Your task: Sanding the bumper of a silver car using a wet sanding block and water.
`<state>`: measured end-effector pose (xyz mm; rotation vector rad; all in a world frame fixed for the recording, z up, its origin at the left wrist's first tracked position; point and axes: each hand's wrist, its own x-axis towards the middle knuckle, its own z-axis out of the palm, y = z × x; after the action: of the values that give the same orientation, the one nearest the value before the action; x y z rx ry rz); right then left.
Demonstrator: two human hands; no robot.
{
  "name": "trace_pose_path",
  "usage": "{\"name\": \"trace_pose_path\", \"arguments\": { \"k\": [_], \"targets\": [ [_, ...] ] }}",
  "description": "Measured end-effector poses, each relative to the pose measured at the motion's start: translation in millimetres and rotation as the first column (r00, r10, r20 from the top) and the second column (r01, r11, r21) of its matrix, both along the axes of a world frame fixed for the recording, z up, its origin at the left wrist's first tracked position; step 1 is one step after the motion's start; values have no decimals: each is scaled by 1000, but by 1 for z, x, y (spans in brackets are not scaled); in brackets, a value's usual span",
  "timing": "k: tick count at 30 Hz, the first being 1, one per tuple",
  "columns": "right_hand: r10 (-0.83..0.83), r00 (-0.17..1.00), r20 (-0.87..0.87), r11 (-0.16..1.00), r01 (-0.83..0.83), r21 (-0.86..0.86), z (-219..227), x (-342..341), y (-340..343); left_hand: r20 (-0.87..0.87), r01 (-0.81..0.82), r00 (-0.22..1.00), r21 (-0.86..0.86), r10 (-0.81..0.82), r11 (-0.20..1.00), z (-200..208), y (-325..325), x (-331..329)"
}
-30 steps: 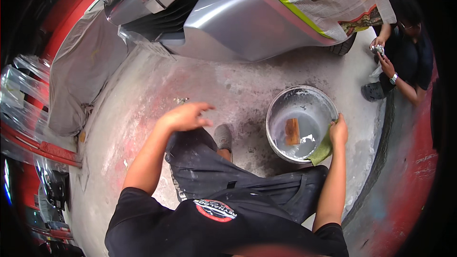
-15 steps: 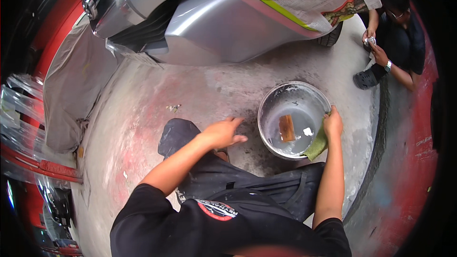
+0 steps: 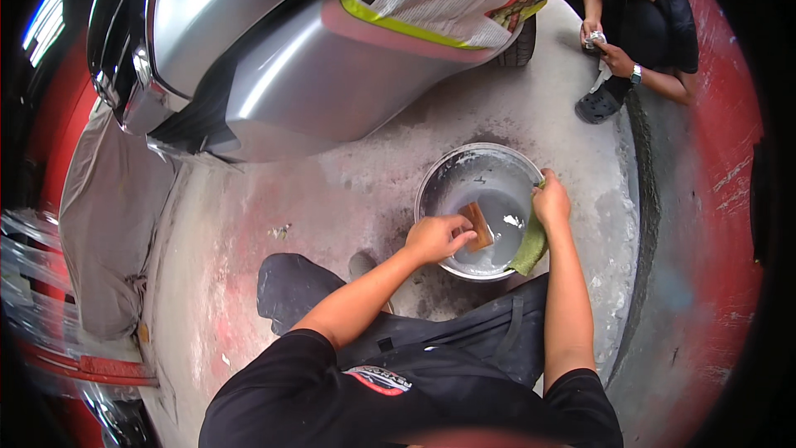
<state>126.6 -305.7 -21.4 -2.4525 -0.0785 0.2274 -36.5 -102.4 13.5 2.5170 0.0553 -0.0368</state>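
Observation:
A round metal basin (image 3: 431, 191) with some greyish water in it stands on the floor in front of my knees. My left hand (image 3: 439, 238) reaches over its near left rim, with thumb and fingers closed on the left edge of a brown rectangular block (image 3: 478, 224). The block lies tilted inside the basin; what it is made of I cannot make out. At the right rim, my right hand (image 3: 550, 202) grips a green cloth (image 3: 529, 249), which hangs down over the basin's side.
A silver car bumper (image 3: 315, 91) stands ahead, partly masked with newspaper (image 3: 464, 0) and green tape. A co-worker (image 3: 655, 25) crouches at the far right, holding something small and whitish. On the left, a grey cover (image 3: 116, 216) drapes down beside plastic-wrapped parts (image 3: 33, 241).
My left hand has moved right, from outside the basin onto the brown block, which has turned. The view has shifted. My right hand stays at the rim with the green cloth.

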Motion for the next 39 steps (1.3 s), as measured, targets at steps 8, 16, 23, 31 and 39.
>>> {"name": "trace_pose_path", "arguments": {
  "k": [8, 16, 23, 31, 39],
  "targets": [
    [-37, 998, 40, 999, 37, 3, -28, 8, -22, -110, 76, 992, 138, -61, 987, -9, -15, 10],
    [-54, 999, 10, 998, 53, 31, -14, 7, 2, -141, 11, 990, 206, 19, 979, 5, -11, 6],
    [-29, 999, -30, 998, 31, 62, -11, 4, -5, -232, 71, 973, 239, -14, 968, 6, -13, 12],
    [-37, 998, -58, 996, 42, 80, -8, 4, -1, -273, 80, 962, 268, -4, 960, 8, -11, 12],
    [-20, 998, -67, 998, 24, 56, -7, 3, -2, -162, 22, 987, 189, 9, 982, 9, -11, 8]
  ]
}}
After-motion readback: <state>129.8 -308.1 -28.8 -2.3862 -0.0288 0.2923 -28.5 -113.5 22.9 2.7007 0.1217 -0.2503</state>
